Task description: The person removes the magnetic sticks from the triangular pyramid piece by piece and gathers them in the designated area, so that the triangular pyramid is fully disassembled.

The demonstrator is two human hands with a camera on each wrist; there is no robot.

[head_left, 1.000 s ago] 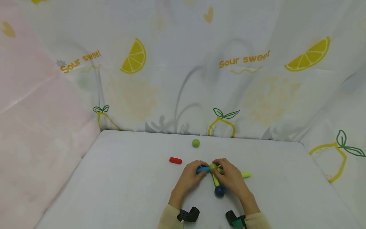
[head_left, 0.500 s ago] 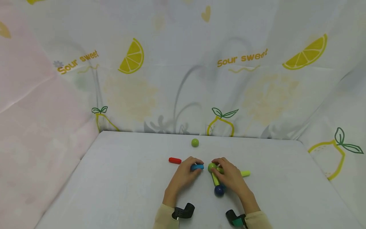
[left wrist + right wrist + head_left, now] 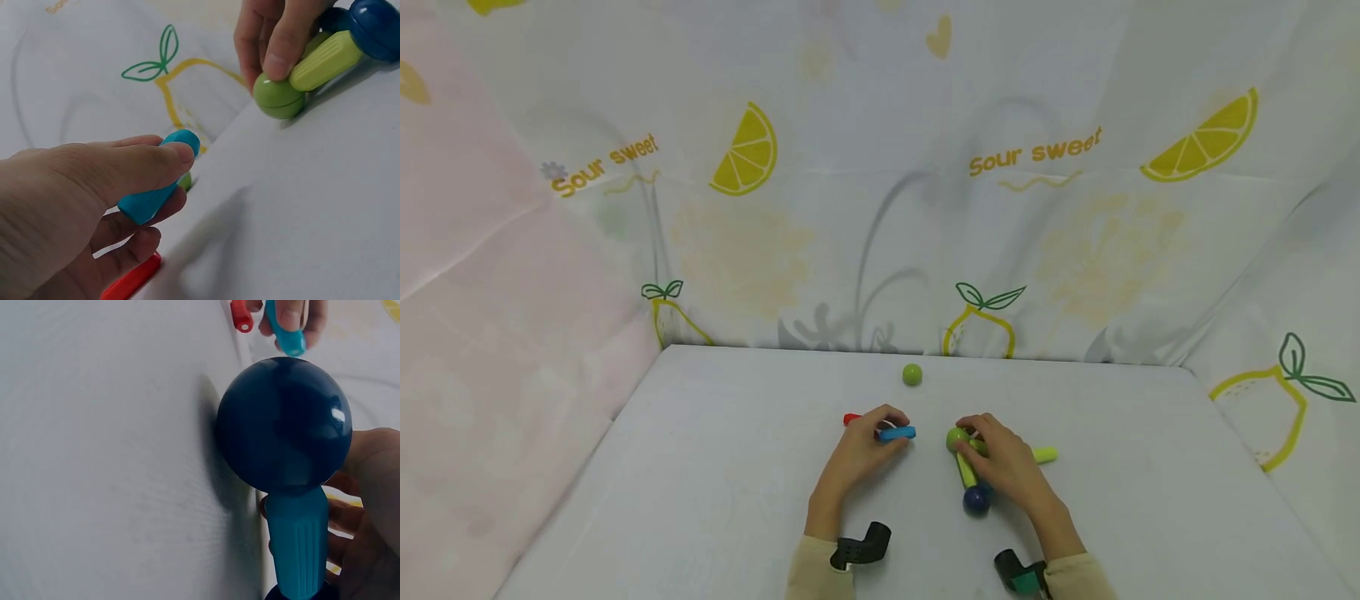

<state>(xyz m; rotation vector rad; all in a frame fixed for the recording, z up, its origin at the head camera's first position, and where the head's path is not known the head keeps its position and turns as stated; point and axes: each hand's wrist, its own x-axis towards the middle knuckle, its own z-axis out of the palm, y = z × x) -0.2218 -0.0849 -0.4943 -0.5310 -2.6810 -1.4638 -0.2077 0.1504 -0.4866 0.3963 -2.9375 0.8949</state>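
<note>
Between thumb and fingers, my left hand point(image 3: 857, 454) pinches a blue toy rod point(image 3: 898, 433), off to the left of a ball-and-rod construction. My right hand point(image 3: 1006, 462) grips the green ball point(image 3: 957, 438) end of that construction. From this ball a yellow-green rod point(image 3: 966, 471) runs to a dark blue ball point(image 3: 976, 500). A second blue rod point(image 3: 298, 544) joins the dark blue ball in the right wrist view. Another yellow-green rod point(image 3: 1045, 454) sticks out beyond the right hand, which hides part of the construction.
A red rod point(image 3: 851, 419) lies on the white table point(image 3: 715, 467), partly behind the left hand. One loose green ball point(image 3: 912, 375) sits near the table's back edge. Printed cloth point(image 3: 850, 208) hangs behind the table.
The left hand has pulled the blue rod away from the green ball and moved left with it, now partly covering the red rod. The right hand has stayed on the construction.
</note>
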